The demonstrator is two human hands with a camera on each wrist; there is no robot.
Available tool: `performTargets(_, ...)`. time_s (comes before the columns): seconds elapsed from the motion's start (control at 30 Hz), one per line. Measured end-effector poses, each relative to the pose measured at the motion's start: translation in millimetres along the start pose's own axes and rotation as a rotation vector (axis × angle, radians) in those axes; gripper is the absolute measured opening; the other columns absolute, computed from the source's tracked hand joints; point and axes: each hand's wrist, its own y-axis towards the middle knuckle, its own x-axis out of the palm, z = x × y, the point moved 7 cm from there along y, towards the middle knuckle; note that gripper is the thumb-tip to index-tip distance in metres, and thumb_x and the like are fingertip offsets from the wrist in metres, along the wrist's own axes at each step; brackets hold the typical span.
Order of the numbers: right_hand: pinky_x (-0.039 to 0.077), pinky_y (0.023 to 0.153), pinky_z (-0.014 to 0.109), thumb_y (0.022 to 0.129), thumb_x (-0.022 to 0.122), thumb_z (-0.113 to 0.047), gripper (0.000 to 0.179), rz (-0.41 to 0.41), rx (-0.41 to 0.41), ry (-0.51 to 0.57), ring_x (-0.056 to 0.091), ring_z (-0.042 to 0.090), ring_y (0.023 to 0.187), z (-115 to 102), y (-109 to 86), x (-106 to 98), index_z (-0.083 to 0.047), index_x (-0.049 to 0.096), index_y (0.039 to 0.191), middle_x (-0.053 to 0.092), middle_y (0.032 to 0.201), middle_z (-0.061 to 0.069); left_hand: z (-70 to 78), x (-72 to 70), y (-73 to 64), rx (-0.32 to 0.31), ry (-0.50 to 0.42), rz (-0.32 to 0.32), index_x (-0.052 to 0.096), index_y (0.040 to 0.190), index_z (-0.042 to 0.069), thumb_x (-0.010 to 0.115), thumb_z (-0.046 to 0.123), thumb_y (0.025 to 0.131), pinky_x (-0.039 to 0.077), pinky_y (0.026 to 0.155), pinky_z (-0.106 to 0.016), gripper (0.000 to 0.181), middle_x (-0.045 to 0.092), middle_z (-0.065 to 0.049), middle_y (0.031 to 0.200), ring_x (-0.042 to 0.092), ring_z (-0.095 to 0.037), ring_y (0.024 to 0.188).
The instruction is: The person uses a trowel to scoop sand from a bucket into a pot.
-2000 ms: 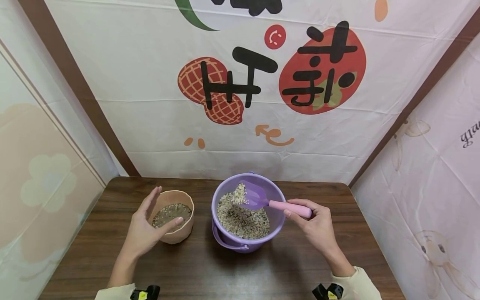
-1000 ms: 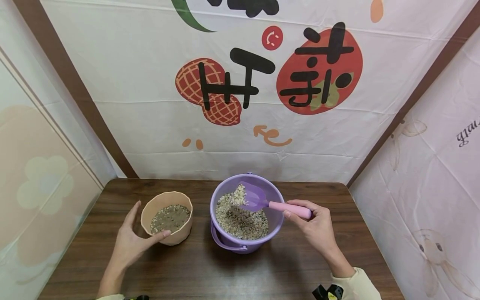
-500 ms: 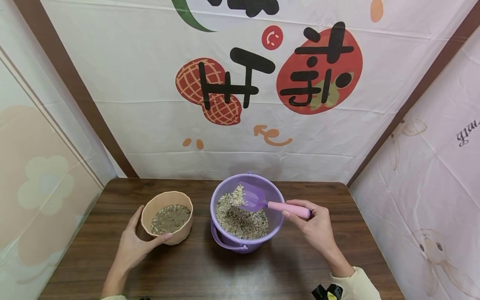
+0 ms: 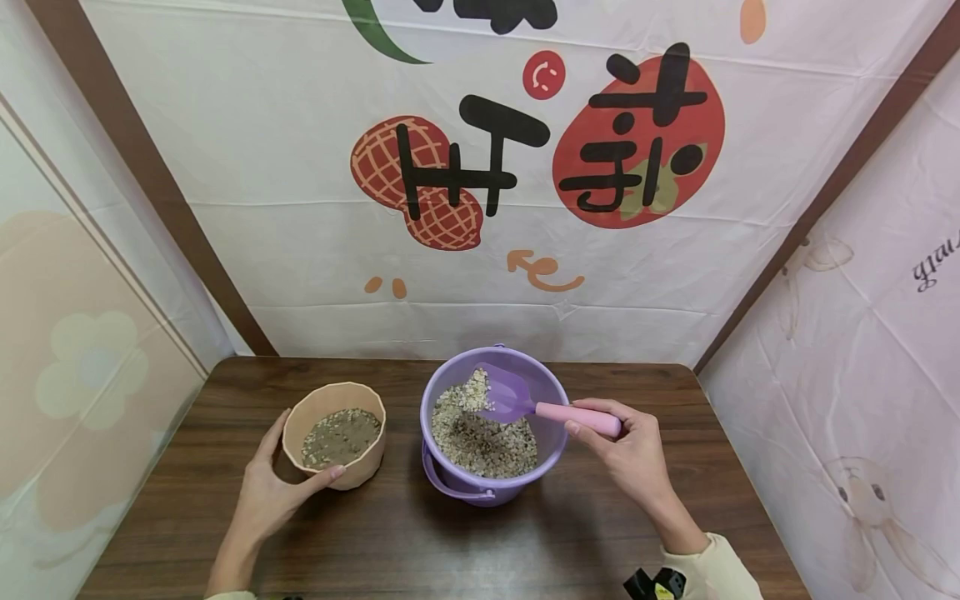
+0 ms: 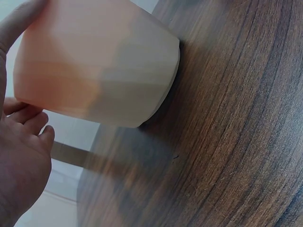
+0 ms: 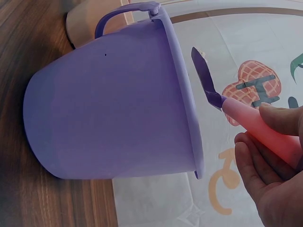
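My left hand (image 4: 268,493) grips the peach plant pot (image 4: 352,478), thumb at the near rim and fingers along its left side. Murky brown water with gravel bits fills part of the pot. In the left wrist view the pot's base (image 5: 151,106) stands at the wooden table. A toy shovel (image 4: 577,417) with a pink handle and purple blade is held by my right hand (image 4: 637,454). Pale gravel (image 4: 476,392) sits on the blade tip. Below it, a purple bucket (image 4: 551,458) holds more gravel (image 4: 487,450); the right wrist view shows the blade above the bucket's rim (image 6: 187,99).
The bucket's handle (image 4: 453,492) hangs down its front left side. Both containers stand on a dark wooden table (image 4: 420,550). A printed white cloth (image 4: 315,258) rises behind the table's back edge, with more cloth on both sides.
My left hand has moved from over the pot to its left side and taken hold of its wall. The right hand and shovel have stayed nearly still above the bucket.
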Motion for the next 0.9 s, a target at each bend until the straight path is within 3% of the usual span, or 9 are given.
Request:
performTargets(0.17,0.053,0.061,0.023,0.080,0.088,-0.012,0.027,-0.007,0.025,0.005,0.068,0.015,0.081,-1.2,1.6,0.3,-0.011,0.079,0.105,0.077,0.097,0.004,-0.6,0.2,-0.1,0.001,-0.010,-0.002,0.023,0.163,0.015,0.094,0.020,0.072,0.020,0.118,-0.062,0.115,0.030,-0.020,0.161,0.024,-0.041,0.147)
performTargets(0.63,0.057,0.062,0.027,0.081,0.087,-0.013,0.028,-0.060,0.004,0.037,0.069,0.018,0.083,-17.8,18.5,9.8,-0.009,0.078,0.108,0.077,0.100,0.004,-0.2,0.4,1.0,-0.018,-0.012,-0.030,0.018,0.163,0.011,0.093,0.022,0.074,0.019,0.117,-0.066,0.117,0.025,-0.023,0.163,0.021,-0.045,0.148)
performTargets(0.9,0.060,0.067,0.029,0.082,0.087,-0.012,0.027,-0.094,-0.047,0.074,0.069,0.019,0.084,-36.4,31.2,23.9,-0.009,0.079,0.107,0.076,0.100,0.008,-1.5,-0.2,0.0,-0.027,-0.013,-0.031,0.017,0.164,0.011,0.093,0.022,0.074,0.020,0.117,-0.065,0.118,0.024,-0.022,0.163,0.021,-0.045,0.148)
